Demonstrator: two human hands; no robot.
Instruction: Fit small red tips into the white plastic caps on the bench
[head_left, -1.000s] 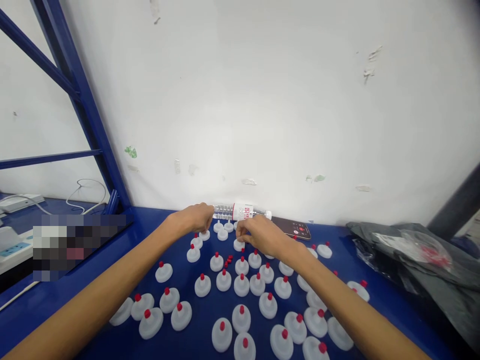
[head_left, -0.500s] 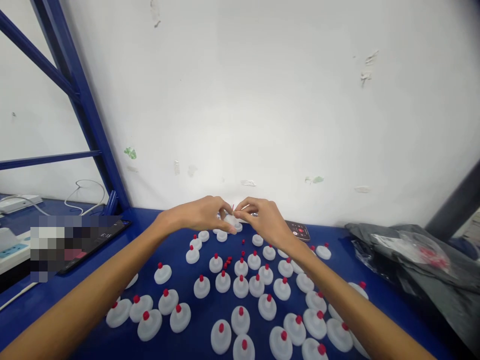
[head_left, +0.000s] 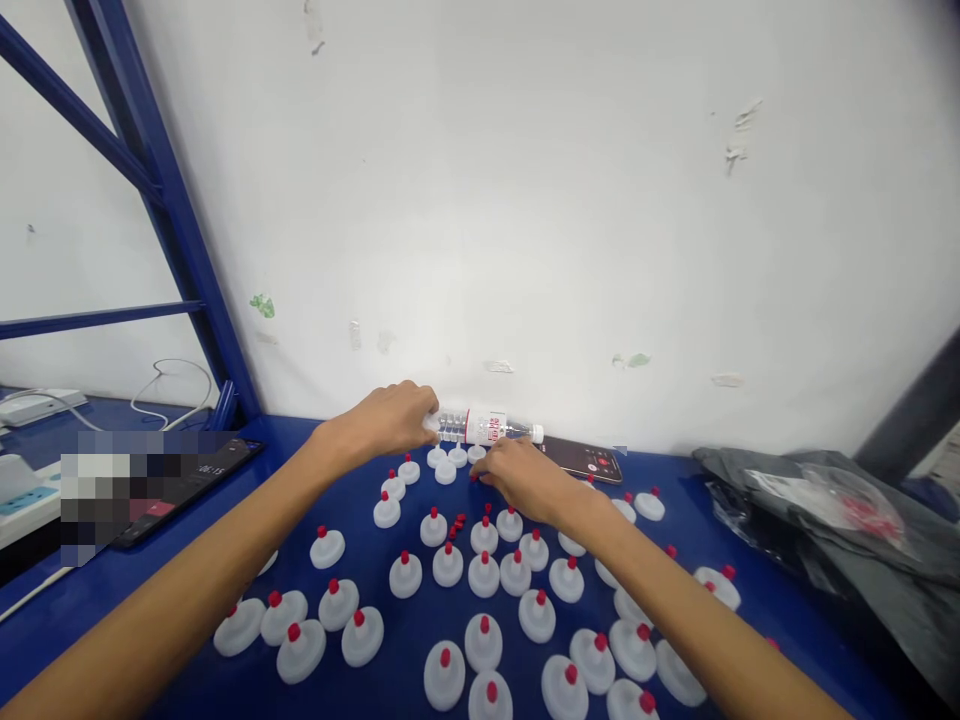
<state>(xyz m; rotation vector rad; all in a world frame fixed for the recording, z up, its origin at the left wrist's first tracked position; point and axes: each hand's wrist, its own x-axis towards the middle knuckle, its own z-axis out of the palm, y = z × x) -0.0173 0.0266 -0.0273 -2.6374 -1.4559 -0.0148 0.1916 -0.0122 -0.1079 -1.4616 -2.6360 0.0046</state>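
Observation:
Beside the left end of a clear plastic bottle (head_left: 484, 427), my left hand (head_left: 397, 415) is closed, with the pale edge of a white round lid (head_left: 430, 422) showing at its fingertips; most of that lid is hidden. My right hand (head_left: 521, 475) reaches down to the table in front of the bottle, its fingertips pinched around a small red cap (head_left: 474, 477). Several white lids without red caps, such as one lid (head_left: 445, 472), lie between the hands. Loose red caps (head_left: 457, 524) sit in a small pile closer to me.
Many white lids with red caps (head_left: 484, 574) spread over the blue table (head_left: 405, 640). A phone (head_left: 581, 460) lies behind my right hand. At right is a grey plastic bag (head_left: 810, 510); at left, a tablet-like screen (head_left: 202, 490) and a blue metal frame (head_left: 172, 220).
My hands, together around a white lid before, are now apart. The left has shifted left and the right has dropped to the table, uncovering the bottle.

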